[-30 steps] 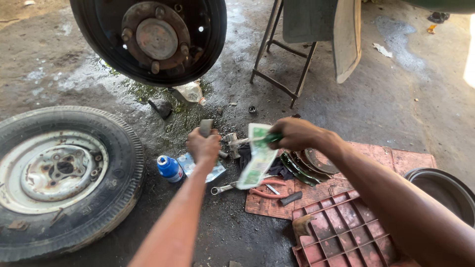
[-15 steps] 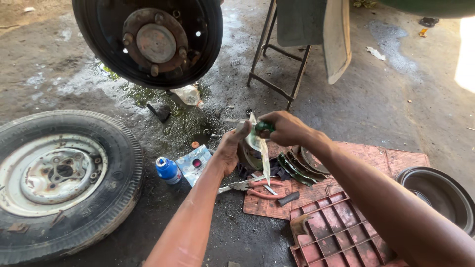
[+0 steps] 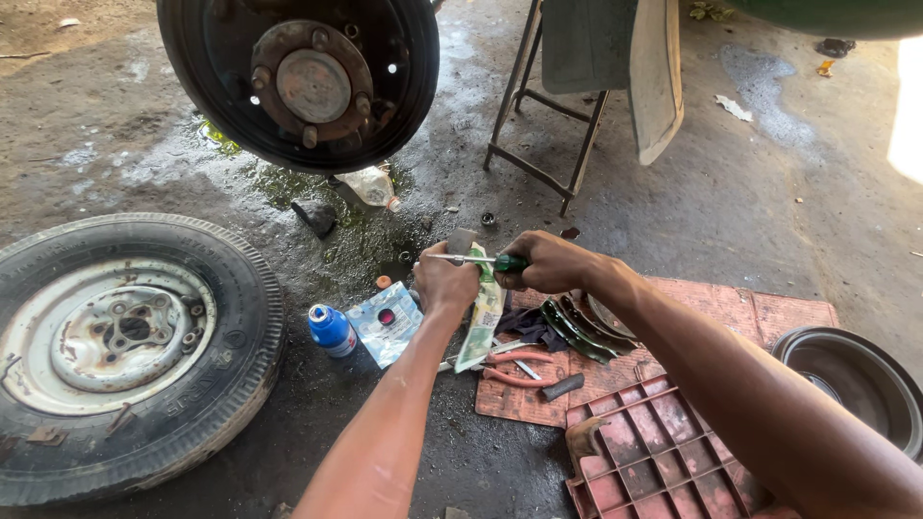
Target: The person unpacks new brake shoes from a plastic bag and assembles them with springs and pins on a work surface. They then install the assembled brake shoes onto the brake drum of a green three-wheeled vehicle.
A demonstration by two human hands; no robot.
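My right hand (image 3: 550, 261) grips a green-handled screwdriver (image 3: 476, 259) whose metal shaft points left. My left hand (image 3: 444, 284) is closed around a small grey metal part (image 3: 461, 240), with the screwdriver shaft lying across it. A green and white plastic sachet (image 3: 483, 312) hangs down between the two hands; I cannot tell which hand pinches it. Both hands hover above the ground in front of a bare wheel hub with brake backing plate (image 3: 303, 82).
A removed wheel with tyre (image 3: 125, 346) lies at the left. A blue-capped bottle (image 3: 332, 330) and a clear packet (image 3: 386, 322) sit below the hands. Pliers (image 3: 514, 365), brake shoes (image 3: 577, 332), a red crate (image 3: 663, 461), a brake drum (image 3: 851, 380) and a metal stand (image 3: 548, 125) surround them.
Both hands came together from apart and now hold steady, with the screwdriver shaft laid leftward across the part in my left hand. The camera view shifted slightly downward.
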